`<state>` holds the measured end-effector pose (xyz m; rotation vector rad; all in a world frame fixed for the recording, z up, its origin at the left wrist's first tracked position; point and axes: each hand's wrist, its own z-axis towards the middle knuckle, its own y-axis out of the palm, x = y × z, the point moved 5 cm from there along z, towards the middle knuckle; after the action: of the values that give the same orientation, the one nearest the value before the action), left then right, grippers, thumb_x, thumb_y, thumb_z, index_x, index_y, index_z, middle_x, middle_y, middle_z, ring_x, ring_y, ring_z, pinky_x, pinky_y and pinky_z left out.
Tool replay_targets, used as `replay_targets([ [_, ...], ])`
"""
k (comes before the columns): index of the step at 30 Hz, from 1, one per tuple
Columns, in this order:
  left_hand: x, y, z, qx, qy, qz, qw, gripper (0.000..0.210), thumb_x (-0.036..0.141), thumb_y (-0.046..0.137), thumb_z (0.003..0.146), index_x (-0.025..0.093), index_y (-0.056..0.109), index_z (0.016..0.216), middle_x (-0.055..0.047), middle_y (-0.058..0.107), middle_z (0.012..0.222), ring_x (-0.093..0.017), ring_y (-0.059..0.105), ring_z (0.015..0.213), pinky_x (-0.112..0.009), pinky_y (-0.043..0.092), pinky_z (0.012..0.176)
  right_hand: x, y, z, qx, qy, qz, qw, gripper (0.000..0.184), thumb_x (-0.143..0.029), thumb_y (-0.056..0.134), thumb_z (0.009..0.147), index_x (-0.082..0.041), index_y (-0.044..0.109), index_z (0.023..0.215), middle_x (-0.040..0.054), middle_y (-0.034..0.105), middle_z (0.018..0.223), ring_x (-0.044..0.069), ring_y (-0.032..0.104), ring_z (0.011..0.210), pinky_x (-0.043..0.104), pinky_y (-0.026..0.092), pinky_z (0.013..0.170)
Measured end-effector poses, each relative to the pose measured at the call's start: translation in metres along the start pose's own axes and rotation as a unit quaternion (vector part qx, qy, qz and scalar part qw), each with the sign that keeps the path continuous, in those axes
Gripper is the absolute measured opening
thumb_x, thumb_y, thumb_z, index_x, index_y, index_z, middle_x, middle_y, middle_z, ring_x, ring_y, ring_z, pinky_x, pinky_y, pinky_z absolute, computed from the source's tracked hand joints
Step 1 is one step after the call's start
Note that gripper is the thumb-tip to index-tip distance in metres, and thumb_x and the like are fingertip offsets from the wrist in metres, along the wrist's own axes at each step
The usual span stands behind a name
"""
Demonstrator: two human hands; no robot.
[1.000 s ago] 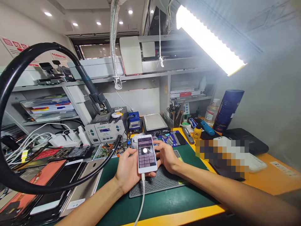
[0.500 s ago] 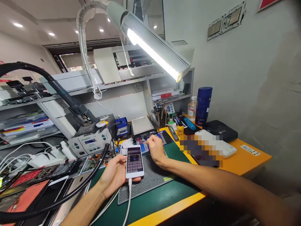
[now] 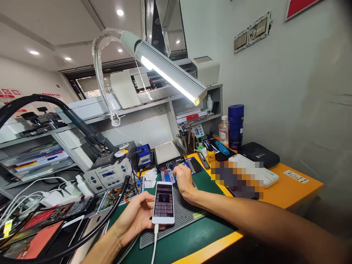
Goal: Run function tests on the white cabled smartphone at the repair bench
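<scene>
A white smartphone (image 3: pixel 163 203) lies tilted in my left hand (image 3: pixel 137 214), thumb along its left edge and fingers behind it. Its lit screen shows a grid of buttons with a small dark box over them. From its lower end runs a white charging cable (image 3: pixel 155 238). My right hand (image 3: pixel 184 179) is just right of the phone's top, above the grey perforated mat (image 3: pixel 189 214). Its fingers are curled in, apart from the phone, with nothing visible in them. A green work mat (image 3: pixel 214 223) lies underneath.
A lamp (image 3: pixel 170 71) hangs overhead. At left stand a grey soldering station (image 3: pixel 107 176) with a black hose and a tray of small parts (image 3: pixel 112 196), near several phones. At right are a yellow bottle (image 3: pixel 211 156), a blue can (image 3: pixel 235 126) and a white case (image 3: pixel 254 170).
The view has tilted up, so most things sit lower. The phone in my left hand has moved slightly right and down in view. My right hand stays curled near its top.
</scene>
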<state>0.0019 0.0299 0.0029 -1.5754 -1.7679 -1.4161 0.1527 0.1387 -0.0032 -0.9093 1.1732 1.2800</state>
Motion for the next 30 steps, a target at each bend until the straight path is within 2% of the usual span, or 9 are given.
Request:
replay_targets([
  [4, 0.007, -0.001, -0.007, 0.038, 0.014, 0.146, 0.989, 0.037, 0.036, 0.053, 0.094, 0.005, 0.071, 0.104, -0.021, 0.073, 0.102, -0.033, 0.074, 0.094, -0.043, 0.063, 0.075, 0.004, 0.0, 0.0, 0.001, 0.007, -0.01, 1.0, 0.022, -0.038, 0.045, 0.067, -0.024, 0.035, 0.053, -0.0023, 0.037, 0.059, 0.016, 0.035, 0.063, 0.03, 0.027, 0.058],
  [9, 0.013, -0.008, -0.008, 0.065, 0.041, 0.296, 0.952, 0.037, 0.044, 0.056, 0.091, 0.011, 0.074, 0.09, -0.013, 0.068, 0.082, -0.02, 0.061, 0.066, -0.031, 0.059, 0.048, 0.01, 0.002, 0.003, 0.003, 0.007, -0.024, 1.0, 0.022, -0.038, 0.044, 0.069, -0.024, 0.037, 0.053, -0.0022, 0.037, 0.058, 0.016, 0.035, 0.062, 0.031, 0.026, 0.057],
  [16, 0.02, -0.006, -0.013, 0.095, 0.05, 0.368, 0.924, 0.037, 0.048, 0.063, 0.084, 0.013, 0.069, 0.073, -0.008, 0.061, 0.075, -0.013, 0.054, 0.05, -0.022, 0.048, 0.034, 0.016, 0.006, 0.002, -0.016, -0.01, -0.038, 0.999, 0.023, -0.038, 0.045, 0.07, -0.024, 0.036, 0.053, -0.003, 0.036, 0.056, 0.015, 0.035, 0.062, 0.03, 0.026, 0.058],
  [21, 0.017, -0.008, -0.013, 0.111, 0.017, 0.406, 0.907, 0.036, 0.049, 0.06, 0.082, 0.014, 0.066, 0.075, -0.008, 0.062, 0.07, -0.015, 0.054, 0.044, -0.022, 0.042, 0.031, 0.021, 0.008, 0.003, -0.019, -0.009, -0.039, 0.999, 0.023, -0.036, 0.045, 0.071, -0.024, 0.037, 0.053, -0.004, 0.034, 0.054, 0.014, 0.032, 0.06, 0.029, 0.026, 0.057],
  [24, 0.024, -0.008, -0.02, 0.155, 0.012, 0.464, 0.872, 0.033, 0.048, 0.059, 0.08, 0.015, 0.066, 0.083, -0.009, 0.065, 0.071, -0.016, 0.052, 0.043, -0.024, 0.038, 0.032, 0.023, 0.009, 0.003, -0.021, -0.006, -0.037, 0.999, 0.024, -0.034, 0.045, 0.071, -0.024, 0.036, 0.051, -0.0044, 0.033, 0.053, 0.013, 0.031, 0.059, 0.029, 0.025, 0.056],
  [26, 0.043, -0.003, -0.035, 0.192, 0.073, 0.503, 0.839, 0.027, 0.042, 0.064, 0.076, 0.017, 0.067, 0.087, -0.004, 0.063, 0.072, -0.015, 0.048, 0.048, -0.023, 0.037, 0.037, 0.024, 0.009, 0.002, -0.023, -0.003, -0.035, 0.999, 0.025, -0.034, 0.045, 0.071, -0.024, 0.036, 0.051, -0.0045, 0.032, 0.053, 0.013, 0.03, 0.057, 0.029, 0.024, 0.055],
  [28, 0.069, 0.005, -0.061, 0.211, 0.191, 0.517, 0.807, 0.017, 0.035, 0.07, 0.073, 0.021, 0.066, 0.082, 0.001, 0.054, 0.066, -0.014, 0.045, 0.058, -0.022, 0.039, 0.05, 0.023, 0.009, 0.001, -0.024, 0.0, -0.032, 0.999, 0.026, -0.034, 0.046, 0.071, -0.023, 0.036, 0.05, -0.0044, 0.032, 0.053, 0.013, 0.031, 0.057, 0.029, 0.024, 0.055],
  [29, 0.082, 0.006, -0.078, 0.223, 0.25, 0.498, 0.799, 0.017, 0.033, 0.072, 0.07, 0.023, 0.063, 0.079, 0.002, 0.052, 0.067, -0.015, 0.045, 0.063, -0.023, 0.041, 0.057, 0.023, 0.009, 0.001, -0.024, 0.0, -0.03, 0.999, 0.026, -0.035, 0.046, 0.071, -0.023, 0.036, 0.05, -0.0043, 0.032, 0.053, 0.013, 0.031, 0.057, 0.029, 0.024, 0.055],
  [30, 0.091, 0.003, -0.094, 0.218, 0.283, 0.462, 0.812, 0.02, 0.031, 0.074, 0.066, 0.023, 0.057, 0.074, 0.002, 0.052, 0.069, -0.016, 0.046, 0.067, -0.024, 0.043, 0.061, 0.022, 0.008, 0.0, -0.024, 0.0, -0.028, 0.999, 0.026, -0.035, 0.046, 0.071, -0.024, 0.035, 0.05, -0.0042, 0.032, 0.053, 0.013, 0.031, 0.058, 0.029, 0.024, 0.055],
])
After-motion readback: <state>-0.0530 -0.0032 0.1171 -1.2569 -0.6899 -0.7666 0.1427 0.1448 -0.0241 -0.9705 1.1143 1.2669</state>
